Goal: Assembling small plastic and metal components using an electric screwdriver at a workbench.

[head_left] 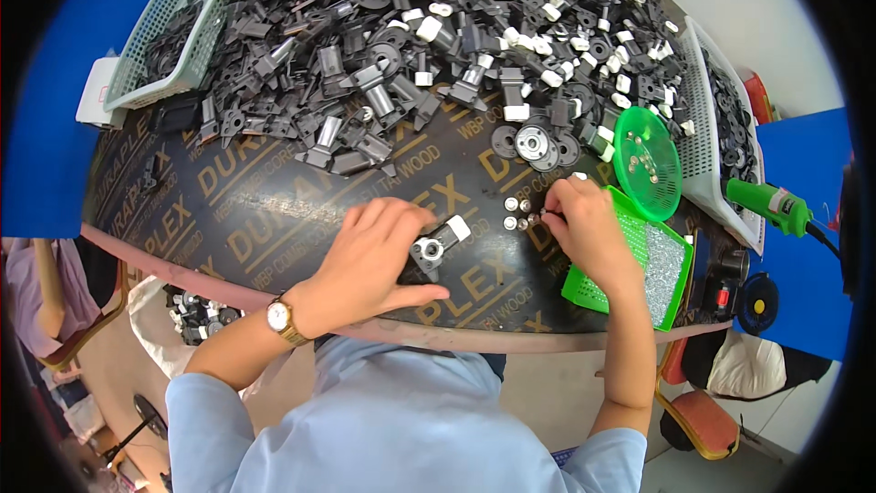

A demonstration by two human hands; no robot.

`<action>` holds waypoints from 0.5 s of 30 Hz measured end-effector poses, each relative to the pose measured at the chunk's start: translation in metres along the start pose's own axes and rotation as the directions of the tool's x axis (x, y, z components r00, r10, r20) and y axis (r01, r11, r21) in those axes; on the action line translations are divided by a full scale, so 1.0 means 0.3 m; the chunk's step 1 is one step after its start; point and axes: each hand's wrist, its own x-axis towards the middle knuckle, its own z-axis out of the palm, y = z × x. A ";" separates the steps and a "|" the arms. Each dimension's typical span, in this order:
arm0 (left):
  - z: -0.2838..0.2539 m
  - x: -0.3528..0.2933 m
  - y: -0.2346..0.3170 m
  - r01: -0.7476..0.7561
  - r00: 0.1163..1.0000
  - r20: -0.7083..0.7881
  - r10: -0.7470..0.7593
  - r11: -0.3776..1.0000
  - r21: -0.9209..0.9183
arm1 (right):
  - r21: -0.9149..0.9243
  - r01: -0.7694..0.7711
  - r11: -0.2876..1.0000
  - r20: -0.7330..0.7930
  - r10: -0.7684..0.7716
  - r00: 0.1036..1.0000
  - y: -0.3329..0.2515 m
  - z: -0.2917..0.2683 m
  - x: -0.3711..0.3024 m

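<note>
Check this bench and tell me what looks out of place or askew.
The round green basket appears tilted, its near edge overlapping the rectangular green tray rather than standing level beside it. A small black piece lies apart from the heap, toward the left of the table. No damage is evident.

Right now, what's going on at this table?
A person in a light blue shirt is working at a dark table. The left hand curls around a black part with a white end. The right hand is at a few silvery pieces near a green tray; whether it pinches one is unclear. A big pile of black and white parts lies beyond.
</note>
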 end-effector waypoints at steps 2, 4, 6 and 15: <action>0.014 0.012 -0.011 0.010 1.000 -0.011 -0.010 1.000 0.019 | -0.061 0.005 0.998 -0.033 -0.007 0.999 -0.026 0.007 -0.021; 0.019 0.029 -0.029 -0.060 0.997 0.043 0.060 0.998 0.006 | -0.169 0.001 0.986 -0.089 -0.016 0.996 -0.038 0.034 -0.037; 0.020 0.044 -0.036 -0.067 0.996 0.049 0.069 0.996 -0.052 | -0.092 -0.018 0.996 -0.109 0.008 0.994 -0.039 0.036 -0.044; 0.052 0.046 -0.067 -0.124 0.992 -0.017 0.123 0.986 -0.111 | 0.025 -0.023 0.999 -0.006 0.024 1.000 0.004 -0.004 -0.017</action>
